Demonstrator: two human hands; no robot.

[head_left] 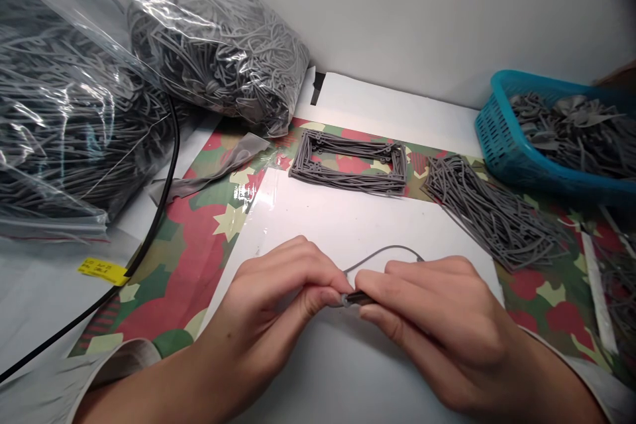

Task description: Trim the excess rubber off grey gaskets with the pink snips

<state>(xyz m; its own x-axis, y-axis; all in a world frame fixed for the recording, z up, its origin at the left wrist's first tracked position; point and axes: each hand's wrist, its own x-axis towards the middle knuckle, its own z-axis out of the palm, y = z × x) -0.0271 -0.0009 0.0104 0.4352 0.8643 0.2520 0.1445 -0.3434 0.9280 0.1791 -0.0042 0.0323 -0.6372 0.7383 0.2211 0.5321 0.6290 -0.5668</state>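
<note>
Over the white sheet [342, 218], my left hand [283, 298] is closed, its thumb and forefinger pinching a thin grey rubber strip [385, 248]. The strip arcs up behind the fingers and runs to my right hand [437, 318]. That hand is closed too, with a small dark, slim tool [360, 298] between thumb and forefinger. The tool's tip meets the pinched end of the strip at the left fingertips. Most of the tool is hidden in the right hand, so its exact kind cannot be made out.
Grey frame-shaped gaskets [348, 182] lie stacked behind the sheet. A pile of grey strips [491, 212] is to their right, near a blue basket [504, 126] of grey pieces. Clear bags of strips [223, 40] fill the left, beside a black cable [166, 192] and a grey scrap [218, 172].
</note>
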